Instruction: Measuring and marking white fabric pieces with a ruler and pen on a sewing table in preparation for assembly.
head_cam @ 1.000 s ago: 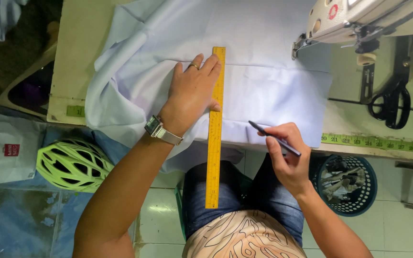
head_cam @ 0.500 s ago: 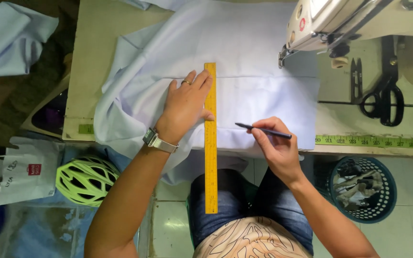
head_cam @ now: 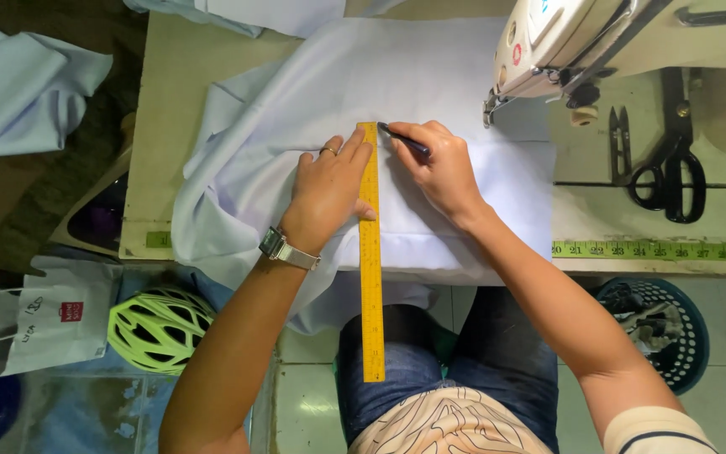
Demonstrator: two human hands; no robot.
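Nearest to us, the yellow ruler (head_cam: 370,252) hung past the table (head_cam: 161,126) edge and over our lap, its long narrow strip ruled with fine dark marks down both edges. It ran straight away from us onto the pale blue cloth (head_cam: 430,92).

Our left hand (head_cam: 329,189) lay flat on the ruler's far half, fingers spread and pressing down, the thumb crossing the yellow strip and the palm on the cloth just left of it. A metal watch (head_cam: 283,248) sat on that wrist and a ring on one finger.

Just right of that hand, our right hand (head_cam: 443,168) was closed around a dark pen (head_cam: 405,141), pinched between thumb and fingers. The pen's tip sat at the ruler's far end, touching or nearly touching the cloth beside the yellow edge; we could not tell which.

The cloth was smooth and flat under both hands, with a straight fold line near the table edge, and bunched into loose folds left of the left hand.

Beyond and right of the right hand stood the white sewing machine (head_cam: 565,42). Farther right lay black scissors (head_cam: 674,168), and a green tape measure (head_cam: 657,250) ran along the table's front.
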